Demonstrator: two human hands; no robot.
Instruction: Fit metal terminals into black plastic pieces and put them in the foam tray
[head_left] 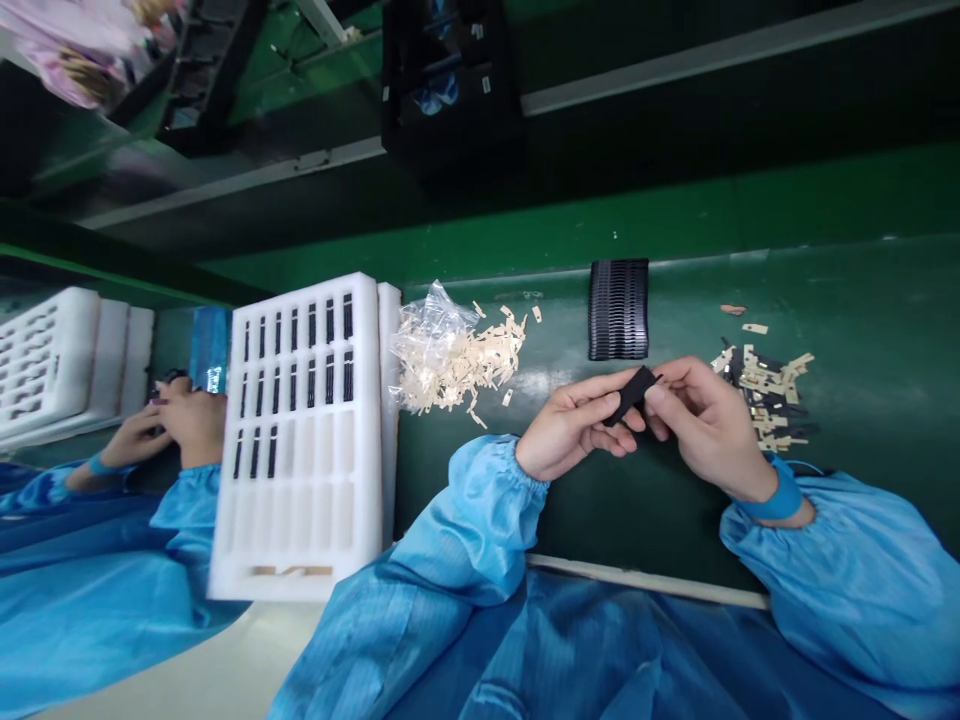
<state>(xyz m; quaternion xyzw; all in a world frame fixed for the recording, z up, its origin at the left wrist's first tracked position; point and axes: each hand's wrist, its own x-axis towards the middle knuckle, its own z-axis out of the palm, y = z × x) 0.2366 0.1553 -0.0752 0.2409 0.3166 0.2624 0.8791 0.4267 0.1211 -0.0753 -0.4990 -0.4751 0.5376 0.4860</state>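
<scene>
In front of my body, my left hand (pixel 581 425) grips a flat black rectangular piece (pixel 630 396) between thumb and fingers, holding it at a slant. My right hand (pixel 697 420) is closed in a pinch at the piece's right end. A thin dark tip pokes out above the right thumb; whether it belongs to the black piece I cannot tell. Beyond the hands lies a tight row of similar black pieces (pixel 619 310). A loose pile of cream tabs and dark strips (pixel 769 385) is beside my right hand.
Left of my hands, cream tabs (pixel 487 355) spill beside a clear plastic bag (pixel 433 325). A white foam tray (pixel 315 510) holds black pieces in its upper slots. Further left are a co-worker's hands (pixel 169 420) and more foam trays (pixel 75 350). A black bin (pixel 450 110) sits above the green bench.
</scene>
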